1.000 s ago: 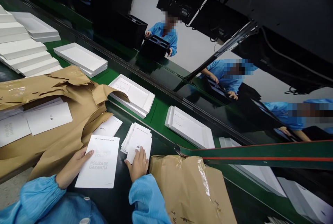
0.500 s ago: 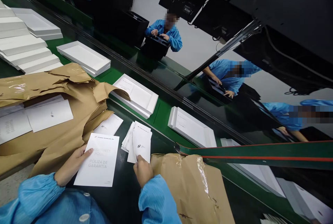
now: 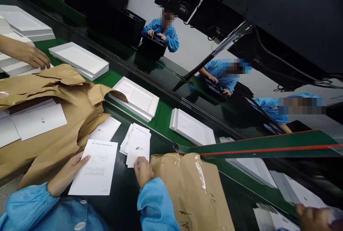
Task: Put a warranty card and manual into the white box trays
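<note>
Two hands on a dark bench — left hand (image 3: 69, 173) flat on booklet (image 3: 94, 168), right hand (image 3: 143, 171) pinching leaflets (image 3: 138, 145).

"PÓLIZA DE GARANTÍA" on white booklet (image 3: 93, 172)

A dark bench (image 3: 125, 195) holds white booklets (image 3: 136, 143), torn brown wrapping paper (image 3: 59, 91); beside it, a green belt (image 3: 163, 113) carries white trays (image 3: 135, 97).

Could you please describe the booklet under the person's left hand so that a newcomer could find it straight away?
Start at the torn brown wrapping paper on the left. At its lower right edge, the left hand rests on a white warranty booklet lying on the dark worktop. Unlike the fanned stack of smaller leaflets beside it, it lies singly and reads "PÓLIZA DE GARANTÍA".
</note>
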`<state>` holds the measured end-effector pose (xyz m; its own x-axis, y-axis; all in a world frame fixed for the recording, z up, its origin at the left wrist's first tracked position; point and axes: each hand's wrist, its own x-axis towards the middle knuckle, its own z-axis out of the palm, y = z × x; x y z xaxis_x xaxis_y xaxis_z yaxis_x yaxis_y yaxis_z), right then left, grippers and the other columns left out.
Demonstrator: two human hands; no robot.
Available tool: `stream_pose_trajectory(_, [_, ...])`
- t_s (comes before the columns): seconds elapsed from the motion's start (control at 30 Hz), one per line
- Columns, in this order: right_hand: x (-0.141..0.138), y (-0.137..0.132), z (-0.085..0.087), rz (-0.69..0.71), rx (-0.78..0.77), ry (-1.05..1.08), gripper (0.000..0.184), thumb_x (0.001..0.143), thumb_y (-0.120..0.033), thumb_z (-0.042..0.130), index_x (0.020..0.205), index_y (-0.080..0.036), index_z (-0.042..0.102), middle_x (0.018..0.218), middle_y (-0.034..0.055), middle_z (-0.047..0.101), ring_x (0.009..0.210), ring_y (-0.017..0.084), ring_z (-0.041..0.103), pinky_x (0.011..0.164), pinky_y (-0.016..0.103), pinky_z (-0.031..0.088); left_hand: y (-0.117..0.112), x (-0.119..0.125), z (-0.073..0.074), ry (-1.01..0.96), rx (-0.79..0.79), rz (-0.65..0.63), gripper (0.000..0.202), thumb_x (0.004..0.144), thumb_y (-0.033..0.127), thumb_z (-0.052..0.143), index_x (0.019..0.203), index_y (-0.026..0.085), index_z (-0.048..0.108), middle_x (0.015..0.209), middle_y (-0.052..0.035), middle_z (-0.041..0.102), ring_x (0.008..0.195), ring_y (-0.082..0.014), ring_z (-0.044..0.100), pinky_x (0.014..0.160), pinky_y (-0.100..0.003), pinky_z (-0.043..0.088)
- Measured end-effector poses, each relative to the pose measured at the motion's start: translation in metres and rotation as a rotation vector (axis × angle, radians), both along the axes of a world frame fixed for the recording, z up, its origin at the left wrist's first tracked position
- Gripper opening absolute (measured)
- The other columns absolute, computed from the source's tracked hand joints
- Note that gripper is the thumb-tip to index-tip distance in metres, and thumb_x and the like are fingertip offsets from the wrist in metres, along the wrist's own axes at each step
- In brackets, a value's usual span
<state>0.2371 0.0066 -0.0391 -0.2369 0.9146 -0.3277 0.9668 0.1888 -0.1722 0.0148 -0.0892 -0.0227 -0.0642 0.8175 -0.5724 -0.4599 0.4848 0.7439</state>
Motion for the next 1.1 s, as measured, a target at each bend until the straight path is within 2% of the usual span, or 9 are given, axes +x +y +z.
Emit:
stream_pose_trajectory(0.03, [-0.003, -0.002, -0.005, -0.017, 0.035, -0.005, 0.007, 0.077, -0.023, 0.044, 0.079, -0.02, 0.049, 0.097, 0.0018, 0.048, 0.093, 0.018, 0.044, 0.065, 0.026, 0.039, 0.0, 0.0, -0.001, -0.004, -0.005, 0.0, 0.052, 0.067, 0.047, 0.06, 0.103, 0.012, 0.042, 0.075, -0.0057, 0.064, 0.062, -0.0214, 0.058, 0.05, -0.025, 0.046])
stream_pose_trajectory(0.13, [-0.007, -0.006, -0.019, -0.061, 0.138, -0.009, 0.022, 0.067, -0.023, 0.059, 0.085, -0.017, 0.049, 0.111, 0.006, 0.039, 0.104, 0.023, 0.033, 0.076, 0.033, 0.041, 0.0, 0.0, -0.002, -0.019, -0.004, 0.018, 0.053, 0.064, 0.046, 0.064, 0.101, 0.013, 0.045, 0.078, -0.006, 0.063, 0.064, -0.0228, 0.058, 0.051, -0.026, 0.047])
stream_pose_trajectory(0.3, [-0.002, -0.001, -0.024, -0.068, 0.14, 0.066, 0.007, 0.072, -0.016, 0.051, 0.077, -0.019, 0.047, 0.09, 0.0002, 0.046, 0.088, 0.016, 0.042, 0.071, 0.029, 0.043, 0.001, 0.003, -0.005, -0.017, 0.011, 0.029, 0.053, 0.064, 0.049, 0.062, 0.1, 0.014, 0.047, 0.081, -0.0064, 0.063, 0.068, -0.0224, 0.058, 0.051, -0.024, 0.046])
stream_pose_trajectory(0.47, [-0.007, -0.004, -0.024, -0.077, 0.164, -0.008, 0.037, 0.061, -0.03, 0.065, 0.091, -0.018, 0.047, 0.106, 0.0045, 0.04, 0.1, 0.023, 0.034, 0.073, 0.036, 0.044, 0.001, 0.005, -0.007, -0.02, 0.042, 0.031, 0.05, 0.067, 0.047, 0.061, 0.101, 0.013, 0.047, 0.079, -0.0051, 0.063, 0.064, -0.0192, 0.057, 0.052, -0.023, 0.045])
stream_pose_trajectory(0.53, [-0.008, -0.006, -0.024, -0.064, 0.152, -0.003, 0.029, 0.064, -0.026, 0.061, 0.089, -0.019, 0.048, 0.108, 0.0052, 0.038, 0.101, 0.025, 0.033, 0.073, 0.038, 0.043, 0.001, 0.005, -0.006, -0.007, 0.037, 0.029, 0.049, 0.067, 0.046, 0.06, 0.101, 0.013, 0.046, 0.075, -0.005, 0.063, 0.062, -0.0191, 0.057, 0.051, -0.023, 0.045])
stream_pose_trajectory(0.63, [-0.002, -0.006, -0.022, -0.059, 0.065, 0.211, 0.007, 0.071, -0.018, 0.049, 0.078, -0.018, 0.051, 0.106, 0.007, 0.039, 0.101, 0.025, 0.033, 0.077, 0.037, 0.04, 0.0, 0.004, -0.004, 0.001, 0.025, 0.018, 0.049, 0.069, 0.046, 0.058, 0.102, 0.013, 0.046, 0.072, -0.0044, 0.063, 0.062, -0.0201, 0.057, 0.051, -0.024, 0.044])
stream_pose_trajectory(0.8, [0.011, -0.001, -0.013, -0.126, 0.0, 0.457, 0.021, 0.076, -0.018, 0.032, 0.08, -0.016, 0.052, 0.098, 0.0084, 0.049, 0.094, 0.022, 0.041, 0.084, 0.04, 0.033, -0.001, 0.003, -0.007, 0.003, 0.035, 0.016, 0.046, 0.07, 0.045, 0.057, 0.103, 0.014, 0.046, 0.072, -0.0035, 0.063, 0.062, -0.0197, 0.057, 0.052, -0.024, 0.044])
stream_pose_trajectory(1.0, [0.042, 0.007, 0.017, -0.534, 0.303, 0.956, 0.031, 0.075, -0.044, 0.032, 0.082, -0.016, 0.042, 0.085, 0.0061, 0.048, 0.082, 0.017, 0.047, 0.075, 0.034, 0.04, -0.001, 0.003, -0.009, 0.008, 0.05, 0.018, 0.041, 0.073, 0.043, 0.055, 0.101, 0.013, 0.047, 0.073, -0.0036, 0.062, 0.061, -0.0174, 0.056, 0.051, -0.022, 0.044])
stream_pose_trajectory(1.1, [0.054, 0.009, 0.032, -0.811, 0.285, 1.339, 0.022, 0.073, -0.041, 0.034, 0.079, -0.02, 0.036, 0.086, 0.0025, 0.045, 0.081, 0.013, 0.05, 0.068, 0.027, 0.046, 0.0, 0.005, -0.008, -0.02, 0.058, 0.014, 0.04, 0.076, 0.041, 0.052, 0.103, 0.013, 0.045, 0.077, -0.004, 0.062, 0.063, -0.0173, 0.056, 0.053, -0.022, 0.044])
